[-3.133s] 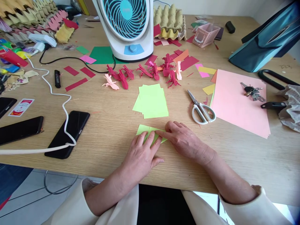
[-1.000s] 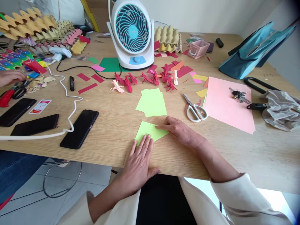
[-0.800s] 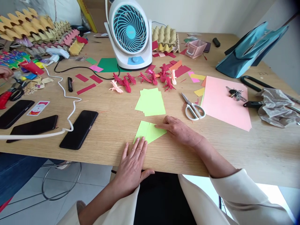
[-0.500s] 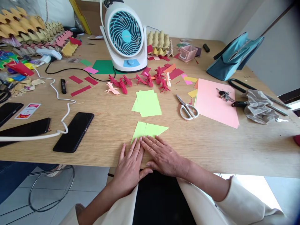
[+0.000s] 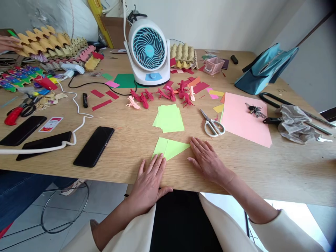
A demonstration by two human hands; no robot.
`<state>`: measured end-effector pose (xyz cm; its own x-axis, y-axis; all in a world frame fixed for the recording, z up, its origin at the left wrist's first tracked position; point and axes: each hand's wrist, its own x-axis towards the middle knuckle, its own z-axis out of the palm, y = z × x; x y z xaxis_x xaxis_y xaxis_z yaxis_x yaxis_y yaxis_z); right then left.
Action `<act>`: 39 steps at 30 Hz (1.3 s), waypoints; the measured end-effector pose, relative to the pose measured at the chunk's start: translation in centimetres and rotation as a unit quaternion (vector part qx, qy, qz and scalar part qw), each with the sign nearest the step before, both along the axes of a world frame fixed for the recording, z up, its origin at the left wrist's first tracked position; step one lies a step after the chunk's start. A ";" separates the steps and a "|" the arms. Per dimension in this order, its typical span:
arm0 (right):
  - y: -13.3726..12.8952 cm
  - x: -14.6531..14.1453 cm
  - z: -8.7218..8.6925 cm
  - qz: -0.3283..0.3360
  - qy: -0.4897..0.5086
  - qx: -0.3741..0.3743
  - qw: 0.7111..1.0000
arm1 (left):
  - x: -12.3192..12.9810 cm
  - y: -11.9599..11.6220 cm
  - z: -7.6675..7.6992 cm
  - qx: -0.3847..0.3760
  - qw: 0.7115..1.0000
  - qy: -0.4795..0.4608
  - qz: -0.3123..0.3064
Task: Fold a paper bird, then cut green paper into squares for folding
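Note:
A light-green sheet of paper (image 5: 172, 147), folded to a point on its right side, lies flat near the front edge of the table. My left hand (image 5: 150, 180) rests with fingers stretched out, their tips pressing the paper's lower left part. Flat on the wood at the paper's right tip is my right hand (image 5: 208, 159), its fingers extended and holding nothing. Just beyond the folded piece is a small stack of light-green paper (image 5: 170, 119). White-handled scissors (image 5: 213, 126) lie to the right of that stack.
Folded red paper figures (image 5: 143, 99) stand in a row before a white fan (image 5: 149, 52). Pink sheets (image 5: 245, 120) bear keys (image 5: 255, 110). Black phones (image 5: 93, 147) and a white cable (image 5: 76, 122) lie left. A co-worker's hand (image 5: 9, 43) touches egg cartons (image 5: 43, 40).
My right hand has slid rightward along the paper to its pointed tip, away from my left hand. The left hand stays on the paper. The view has shifted, showing a co-worker's hand.

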<state>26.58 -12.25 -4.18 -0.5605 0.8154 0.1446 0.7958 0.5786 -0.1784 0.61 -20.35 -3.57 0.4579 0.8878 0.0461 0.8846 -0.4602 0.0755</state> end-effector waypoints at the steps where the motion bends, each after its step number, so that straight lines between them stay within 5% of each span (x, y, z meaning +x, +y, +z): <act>1: 0.3 -0.3 0.2 -0.005 0.008 -0.002 1.000 | 0.0 0.3 0.4 -0.007 1.000 -0.010 0.001; 7: 3.0 -3.0 1.8 0.011 0.055 -0.060 0.997 | 0.7 4.8 2.7 -0.006 0.994 -0.065 0.090; 10: 4.0 -4.6 2.2 0.008 0.048 -0.076 0.996 | 1.7 7.1 2.7 -0.014 0.987 -0.024 0.158; 18: 4.0 -5.4 2.3 -0.062 0.121 -0.152 0.979 | 1.6 8.5 2.4 -0.039 0.978 -0.003 0.203; 23: 4.9 -4.4 2.4 -0.071 0.248 -0.298 0.919 | 0.4 9.4 2.0 -0.056 0.982 -0.046 0.173; 27: 6.0 -3.9 2.0 -0.073 0.375 -0.370 0.847 | -1.1 11.3 2.4 -0.047 0.969 -0.186 0.153; 30: 6.7 -4.0 1.6 -0.110 0.500 -0.383 0.769 | -1.9 13.8 3.7 -0.065 0.917 -0.354 0.173; 33: 7.2 -4.4 1.2 -0.135 0.592 -0.360 0.708 | -1.2 16.2 4.5 -0.170 0.824 -0.504 0.194; 36: 7.5 -4.7 0.8 -0.129 0.628 -0.344 0.686 | 0.5 17.5 3.9 -0.333 0.738 -0.567 0.154; 39: 7.5 -4.8 0.6 -0.117 0.642 -0.334 0.680 | 2.2 18.0 2.2 -0.328 0.707 -0.611 0.134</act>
<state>21.75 -4.72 -3.56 -0.1641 0.9850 -0.0542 -0.2081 -0.0882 -0.9741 2.84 -2.39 -1.37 0.2436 0.9489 -0.2004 0.0219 0.2012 0.9793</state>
